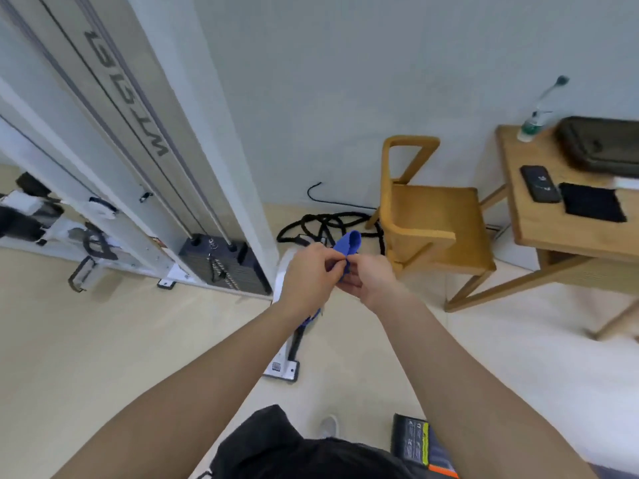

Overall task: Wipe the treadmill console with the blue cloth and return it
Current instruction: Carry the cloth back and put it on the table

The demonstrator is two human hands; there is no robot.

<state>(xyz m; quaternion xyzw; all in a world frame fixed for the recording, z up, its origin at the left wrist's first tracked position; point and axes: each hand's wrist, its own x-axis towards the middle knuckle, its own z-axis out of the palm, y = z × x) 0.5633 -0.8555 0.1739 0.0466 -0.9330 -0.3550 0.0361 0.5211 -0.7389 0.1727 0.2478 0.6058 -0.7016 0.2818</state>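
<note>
blue cloth (348, 244): both hands are covering its lower part
dark case (601, 146): the right edge is cutting it off
orange-trimmed object (420, 444): the bottom edge is cropping it, print unreadable

A wooden chair (428, 219) stands between a cable machine (138, 150) and a desk (553, 233).

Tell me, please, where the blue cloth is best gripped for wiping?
Probably the lower bunched part of the blue cloth, from either side: the left hand and right hand already pinch it there, while its rolled top loop stands free.
</note>
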